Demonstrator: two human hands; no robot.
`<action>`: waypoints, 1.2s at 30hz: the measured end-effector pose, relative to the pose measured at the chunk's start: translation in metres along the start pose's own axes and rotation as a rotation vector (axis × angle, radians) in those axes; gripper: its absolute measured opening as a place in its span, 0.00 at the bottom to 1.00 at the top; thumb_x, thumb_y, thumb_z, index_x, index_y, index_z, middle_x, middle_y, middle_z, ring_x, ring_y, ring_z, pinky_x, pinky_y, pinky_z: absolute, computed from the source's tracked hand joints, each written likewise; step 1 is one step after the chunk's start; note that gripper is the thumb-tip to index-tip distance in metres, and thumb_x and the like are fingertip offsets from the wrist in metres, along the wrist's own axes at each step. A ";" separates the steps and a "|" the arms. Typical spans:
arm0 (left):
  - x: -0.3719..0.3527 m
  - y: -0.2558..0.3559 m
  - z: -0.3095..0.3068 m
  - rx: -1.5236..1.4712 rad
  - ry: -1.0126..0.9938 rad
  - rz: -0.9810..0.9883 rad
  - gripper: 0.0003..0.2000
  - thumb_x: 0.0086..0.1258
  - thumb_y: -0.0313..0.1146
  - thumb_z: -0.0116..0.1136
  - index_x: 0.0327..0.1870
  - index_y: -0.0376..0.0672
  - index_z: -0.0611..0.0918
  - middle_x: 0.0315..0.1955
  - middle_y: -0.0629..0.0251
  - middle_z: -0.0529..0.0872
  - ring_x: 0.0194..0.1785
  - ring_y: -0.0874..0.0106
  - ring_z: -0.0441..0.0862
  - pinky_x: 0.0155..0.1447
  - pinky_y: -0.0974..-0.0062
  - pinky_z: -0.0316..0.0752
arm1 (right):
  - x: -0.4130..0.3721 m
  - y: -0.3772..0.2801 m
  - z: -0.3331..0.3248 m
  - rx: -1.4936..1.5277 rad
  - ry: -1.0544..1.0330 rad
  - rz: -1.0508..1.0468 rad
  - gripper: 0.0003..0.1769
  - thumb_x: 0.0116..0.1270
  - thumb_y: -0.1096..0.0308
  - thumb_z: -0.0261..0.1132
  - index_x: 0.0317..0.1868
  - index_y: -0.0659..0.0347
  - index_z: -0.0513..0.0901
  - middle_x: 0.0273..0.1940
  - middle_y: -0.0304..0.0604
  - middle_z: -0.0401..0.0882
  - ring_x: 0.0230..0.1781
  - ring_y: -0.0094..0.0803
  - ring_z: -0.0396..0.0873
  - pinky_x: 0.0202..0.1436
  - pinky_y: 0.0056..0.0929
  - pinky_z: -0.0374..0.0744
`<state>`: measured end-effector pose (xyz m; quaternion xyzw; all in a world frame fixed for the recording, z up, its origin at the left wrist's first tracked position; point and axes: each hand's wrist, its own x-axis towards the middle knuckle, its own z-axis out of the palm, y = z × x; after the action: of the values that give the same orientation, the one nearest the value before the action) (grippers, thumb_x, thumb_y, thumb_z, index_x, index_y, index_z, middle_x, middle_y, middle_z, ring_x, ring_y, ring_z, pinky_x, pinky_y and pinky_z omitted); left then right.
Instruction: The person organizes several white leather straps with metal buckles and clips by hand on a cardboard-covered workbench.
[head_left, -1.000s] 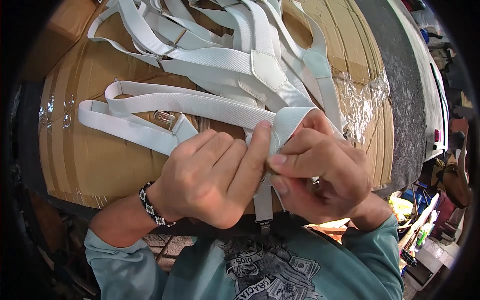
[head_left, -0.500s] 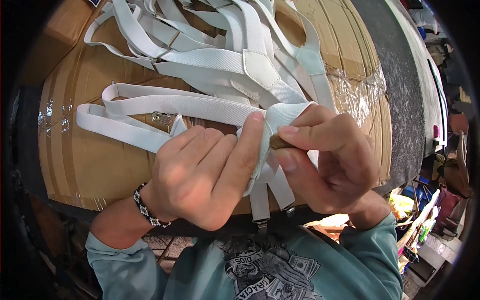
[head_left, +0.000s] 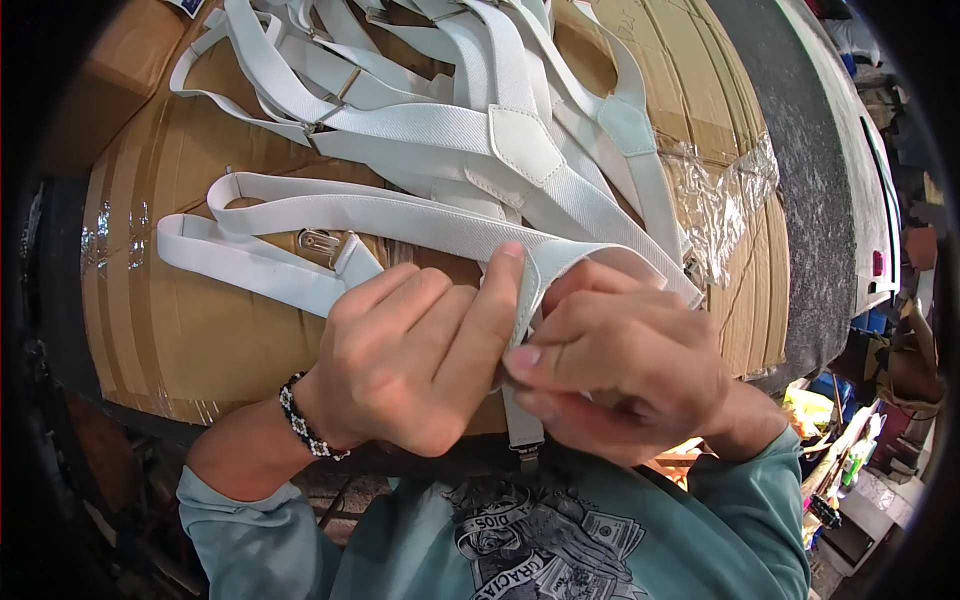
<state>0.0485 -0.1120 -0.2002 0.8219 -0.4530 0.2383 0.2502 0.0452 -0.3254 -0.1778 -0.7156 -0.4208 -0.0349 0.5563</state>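
From where I stand, both hands are close together at the front of the cardboard [head_left: 205, 345], working on one pair of white suspenders [head_left: 400, 219]. The left hand [head_left: 410, 355] has its fingers curled in around the leather-like patch [head_left: 529, 290] of that pair, index finger stretched along the stitched edge; its thumb is out of my sight. The right hand [head_left: 635, 365] comes in from the other side, thumb and index tips near each other at the patch's lower part — whether they pinch something between them I cannot tell.

A strap curves over behind the right fingers, and the rest of the pair runs off to the left in long folds, a metal clip [head_left: 319, 243] lying by them on the cardboard. Another clip [head_left: 528, 456] hangs below the hands, near the teal shirt [head_left: 400, 545]. Beyond, a heap of more white suspenders [head_left: 400, 122] lies tangled across the cardboard, a pale patch showing on top. Crinkled clear tape [head_left: 728, 215] shines at the right — and a beaded bracelet [head_left: 303, 420] circles the left wrist.
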 end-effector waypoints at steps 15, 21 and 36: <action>0.015 0.002 -0.017 -0.526 -0.016 -0.330 0.18 0.53 0.36 0.83 0.34 0.34 0.85 0.20 0.63 0.83 0.21 0.72 0.80 0.27 0.76 0.73 | 0.000 -0.003 -0.005 0.180 0.180 0.419 0.15 0.83 0.66 0.55 0.59 0.69 0.69 0.41 0.48 0.80 0.38 0.28 0.80 0.45 0.27 0.80; 0.016 0.000 -0.019 -0.553 -0.022 -0.277 0.23 0.50 0.43 0.86 0.29 0.35 0.83 0.18 0.66 0.81 0.19 0.73 0.78 0.24 0.77 0.70 | 0.001 -0.004 -0.002 0.260 0.167 0.462 0.15 0.83 0.63 0.55 0.59 0.67 0.69 0.41 0.48 0.80 0.38 0.27 0.79 0.44 0.27 0.79; 0.010 -0.011 -0.021 -0.035 -0.006 -0.061 0.18 0.56 0.23 0.74 0.49 0.31 0.88 0.26 0.63 0.83 0.24 0.68 0.79 0.26 0.72 0.71 | -0.004 0.008 -0.017 -0.015 0.273 0.034 0.15 0.84 0.67 0.50 0.61 0.70 0.67 0.43 0.56 0.82 0.30 0.25 0.80 0.34 0.23 0.78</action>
<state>0.0593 -0.1005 -0.1802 0.8315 -0.4325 0.2200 0.2704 0.0547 -0.3418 -0.1792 -0.7154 -0.3286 -0.1256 0.6037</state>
